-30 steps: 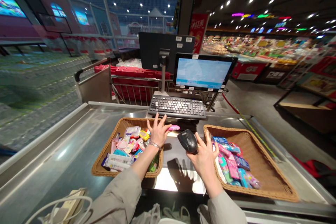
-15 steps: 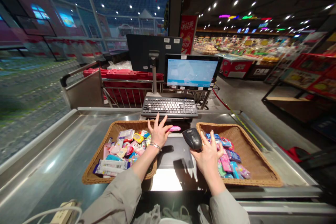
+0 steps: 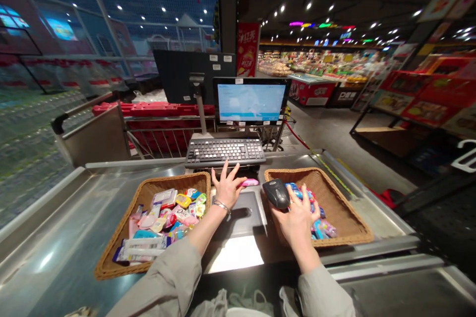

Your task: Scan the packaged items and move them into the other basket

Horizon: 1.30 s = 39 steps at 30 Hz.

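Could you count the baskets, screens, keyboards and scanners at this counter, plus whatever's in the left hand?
Baskets: 2, one on the left, one on the right
Screens: 2, one lit, one seen from behind
Keyboard: 1
Scanner: 1, in the right hand
Pink item: 1, in the left hand
Total: 7

Head view: I'm looking out from the wearer's head, facing forward and down.
Left hand [image 3: 227,192], right hand [image 3: 298,218]: I'm viewing both close up, from above and behind.
Counter [image 3: 63,218]: I'm seeing it from its near side, mid-range.
Screen [image 3: 251,101]: I'm facing it nearly head-on, past the keyboard [image 3: 225,151].
Shop floor [image 3: 323,126]: I'm catching it farther off, rightward.
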Tool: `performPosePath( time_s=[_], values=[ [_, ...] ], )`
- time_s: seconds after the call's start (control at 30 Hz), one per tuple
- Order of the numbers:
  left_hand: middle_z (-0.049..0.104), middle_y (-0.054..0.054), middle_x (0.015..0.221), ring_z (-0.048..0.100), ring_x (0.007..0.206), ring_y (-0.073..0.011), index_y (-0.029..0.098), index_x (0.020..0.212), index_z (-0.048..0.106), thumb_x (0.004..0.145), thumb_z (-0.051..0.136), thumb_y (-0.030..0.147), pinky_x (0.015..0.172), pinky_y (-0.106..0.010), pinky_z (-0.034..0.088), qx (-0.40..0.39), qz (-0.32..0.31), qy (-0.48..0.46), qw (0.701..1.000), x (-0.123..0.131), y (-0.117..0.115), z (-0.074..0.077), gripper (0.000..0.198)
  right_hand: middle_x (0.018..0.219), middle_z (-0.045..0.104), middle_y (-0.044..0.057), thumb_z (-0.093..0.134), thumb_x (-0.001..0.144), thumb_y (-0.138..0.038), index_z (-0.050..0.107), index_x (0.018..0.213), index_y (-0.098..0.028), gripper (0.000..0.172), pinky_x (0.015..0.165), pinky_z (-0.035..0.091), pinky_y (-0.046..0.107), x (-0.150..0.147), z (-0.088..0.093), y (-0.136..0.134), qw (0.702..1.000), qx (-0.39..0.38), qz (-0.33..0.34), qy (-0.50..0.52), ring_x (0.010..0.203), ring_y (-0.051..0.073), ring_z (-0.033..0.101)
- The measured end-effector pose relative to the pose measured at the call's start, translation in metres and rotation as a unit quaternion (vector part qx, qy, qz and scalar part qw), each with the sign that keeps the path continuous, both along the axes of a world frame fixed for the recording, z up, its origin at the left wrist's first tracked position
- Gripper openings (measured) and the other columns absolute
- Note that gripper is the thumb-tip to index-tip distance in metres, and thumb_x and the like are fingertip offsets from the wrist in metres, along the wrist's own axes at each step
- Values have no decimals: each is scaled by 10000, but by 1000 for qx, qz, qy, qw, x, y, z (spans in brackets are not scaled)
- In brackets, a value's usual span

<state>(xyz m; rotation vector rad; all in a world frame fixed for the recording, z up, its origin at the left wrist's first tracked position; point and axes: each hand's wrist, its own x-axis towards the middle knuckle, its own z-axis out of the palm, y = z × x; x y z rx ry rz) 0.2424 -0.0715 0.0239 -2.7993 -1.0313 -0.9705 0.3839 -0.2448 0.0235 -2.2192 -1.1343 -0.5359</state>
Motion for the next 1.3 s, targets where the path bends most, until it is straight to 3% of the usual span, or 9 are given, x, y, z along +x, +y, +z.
performPosePath(
  time_s=[0.27,0.5,0.67,0.93,1.3],
  values=[
    [476,39,1447,194,1448,-322,406,1003,701,805,671,381,1095,-713,-32,1,-38,-7,999,25,-8,1,202,1183,664,70,534,807,-487,701,804,-239,299,1025,158,559,14,-1,-13,999,13,-41,-11,1347,318,314],
    [482,40,1443,203,1445,-327,402,986,707,816,660,392,1097,-713,-11,-1,-63,-9,998,43,-16,3,177,1179,665,88,500,818,-518,696,997,-224,397,1034,150,542,25,-2,-22,997,9,-77,6,1347,318,320],
    [485,39,1441,204,1445,-323,404,999,701,807,673,375,1095,-717,-6,-6,-80,-11,997,55,-20,3,197,1179,667,84,474,827,-556,706,960,-234,418,1030,148,549,34,-3,-28,995,12,-102,17,1361,310,300],
    [480,23,1446,213,1440,-333,392,1002,707,801,678,392,1095,-716,-13,-16,-108,-2,994,72,-26,-2,203,1190,653,127,400,832,-642,668,1105,-179,600,1016,183,541,46,-6,-36,991,12,-135,21,1342,309,323],
    [474,38,1451,189,1448,-328,390,1011,702,822,649,410,1096,-718,-21,-31,-145,6,989,94,-40,-7,197,1248,614,136,442,824,-612,684,1089,-217,534,1027,130,568,65,-6,-50,985,-10,-164,58,1356,328,267]
  ],
)
